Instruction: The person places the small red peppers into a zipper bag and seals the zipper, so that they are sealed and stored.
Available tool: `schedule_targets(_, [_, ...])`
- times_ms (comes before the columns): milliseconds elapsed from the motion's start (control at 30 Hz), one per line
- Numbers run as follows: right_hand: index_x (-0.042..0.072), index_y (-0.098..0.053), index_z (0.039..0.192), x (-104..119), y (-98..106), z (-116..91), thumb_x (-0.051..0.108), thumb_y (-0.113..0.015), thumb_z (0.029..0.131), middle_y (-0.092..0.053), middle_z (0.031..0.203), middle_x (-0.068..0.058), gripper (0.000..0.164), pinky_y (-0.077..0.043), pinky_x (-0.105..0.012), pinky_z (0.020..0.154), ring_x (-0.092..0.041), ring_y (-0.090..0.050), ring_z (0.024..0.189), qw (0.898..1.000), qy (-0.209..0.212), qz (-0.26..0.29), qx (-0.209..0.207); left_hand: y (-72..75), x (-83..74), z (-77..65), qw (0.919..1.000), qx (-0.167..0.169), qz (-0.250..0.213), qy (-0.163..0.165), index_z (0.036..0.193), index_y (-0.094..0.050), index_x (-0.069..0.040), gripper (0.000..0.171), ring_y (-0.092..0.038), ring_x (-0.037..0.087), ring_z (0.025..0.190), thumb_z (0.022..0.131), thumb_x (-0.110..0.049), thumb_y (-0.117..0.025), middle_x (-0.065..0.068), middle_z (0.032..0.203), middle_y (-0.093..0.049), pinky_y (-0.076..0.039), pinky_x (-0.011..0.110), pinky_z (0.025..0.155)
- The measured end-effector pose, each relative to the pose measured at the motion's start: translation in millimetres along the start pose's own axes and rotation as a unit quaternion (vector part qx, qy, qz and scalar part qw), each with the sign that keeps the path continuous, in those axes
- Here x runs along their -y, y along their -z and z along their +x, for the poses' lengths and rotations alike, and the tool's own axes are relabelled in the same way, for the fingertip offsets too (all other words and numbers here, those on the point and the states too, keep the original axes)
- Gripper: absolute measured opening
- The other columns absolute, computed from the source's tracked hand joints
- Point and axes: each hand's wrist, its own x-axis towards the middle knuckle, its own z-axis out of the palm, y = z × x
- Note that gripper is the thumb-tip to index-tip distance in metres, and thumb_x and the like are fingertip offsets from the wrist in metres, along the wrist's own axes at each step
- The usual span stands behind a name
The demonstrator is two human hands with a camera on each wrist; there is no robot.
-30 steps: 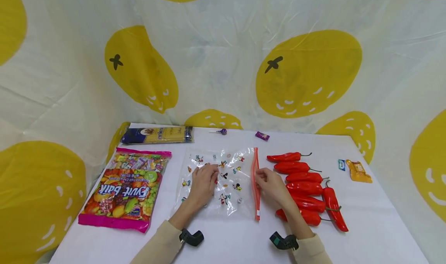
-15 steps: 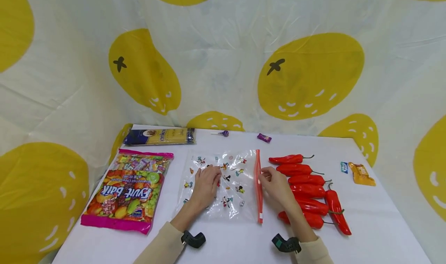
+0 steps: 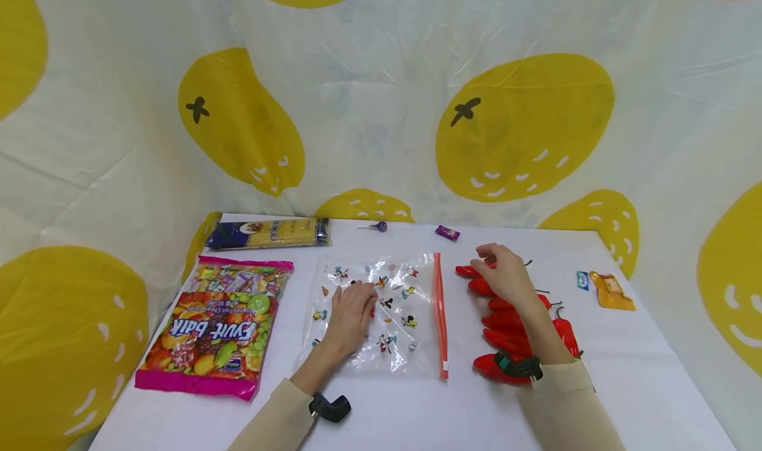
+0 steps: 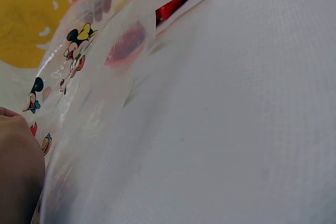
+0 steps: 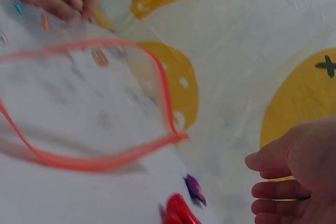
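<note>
A clear zip bag [image 3: 417, 345] printed with cartoon figures lies mid-table, its red zip edge to the right. In the right wrist view its red-rimmed mouth [image 5: 94, 163] gapes wide. My left hand [image 3: 351, 312] pinches the upper layer of the bag near its middle; that layer stands raised in the left wrist view. My right hand [image 3: 506, 276] hovers over the farthest red chili pepper [image 3: 466, 271], fingers loosely bent and holding nothing. Several more red chili peppers [image 3: 500, 368] lie in a column below it, partly hidden by my right forearm.
A large fruit candy bag [image 3: 211, 332] lies at the left, with a spaghetti pack [image 3: 268, 234] behind it. Along the back edge are a lollipop [image 3: 381, 226] and a purple wrapped candy [image 3: 448, 233]. An orange wrapper [image 3: 612, 293] and a small blue packet [image 3: 582, 280] sit at the right.
My right hand has let go of the bag's zip edge and moved right and away from me, over the farthest pepper. The left hand has stayed on the bag.
</note>
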Motion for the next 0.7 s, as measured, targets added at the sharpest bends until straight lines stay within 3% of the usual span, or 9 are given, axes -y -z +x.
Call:
schedule_targets(333, [0.009, -0.047, 0.134, -53, 30, 38, 0.018, -0.06, 0.09, -0.044, 0.136, -0.024, 0.047, -0.048, -0.053, 0.094, -0.042, -0.045, 0.121, 0.994, -0.016, -0.053, 0.092, -0.1, 2.6, 3.3, 0.9999, -0.005, 0.01, -0.012, 0.104, -0.054, -0.023, 0.012, -0.049, 0.032, 0.126, 0.099, -0.026, -0.044, 0.001, 0.126, -0.058, -0.026, 0.067, 0.104])
schedule_targets(600, [0.007, -0.047, 0.135, -79, 37, 39, 0.012, -0.058, 0.09, -0.05, 0.13, -0.026, 0.046, -0.056, -0.04, 0.08, -0.036, -0.053, 0.108, 0.984, -0.037, -0.063, 0.161, 1.5, 1.0, 1.7, 0.9998, 0.017, 0.008, 0.007, 0.104, -0.055, -0.024, 0.014, -0.047, 0.031, 0.128, 0.099, -0.028, -0.043, 0.0, 0.127, -0.057, -0.024, 0.066, 0.107])
schedule_targets(700, [0.008, -0.045, 0.137, -84, 34, 38, 0.015, -0.058, 0.091, -0.052, 0.129, -0.023, 0.048, -0.055, -0.041, 0.084, -0.032, -0.052, 0.107, 0.983, -0.042, -0.055, 0.172, 0.8, 1.2, 0.2, 0.9998, 0.014, 0.01, 0.003, 0.104, -0.055, -0.024, 0.013, -0.048, 0.031, 0.127, 0.099, -0.027, -0.043, 0.0, 0.127, -0.058, -0.025, 0.066, 0.106])
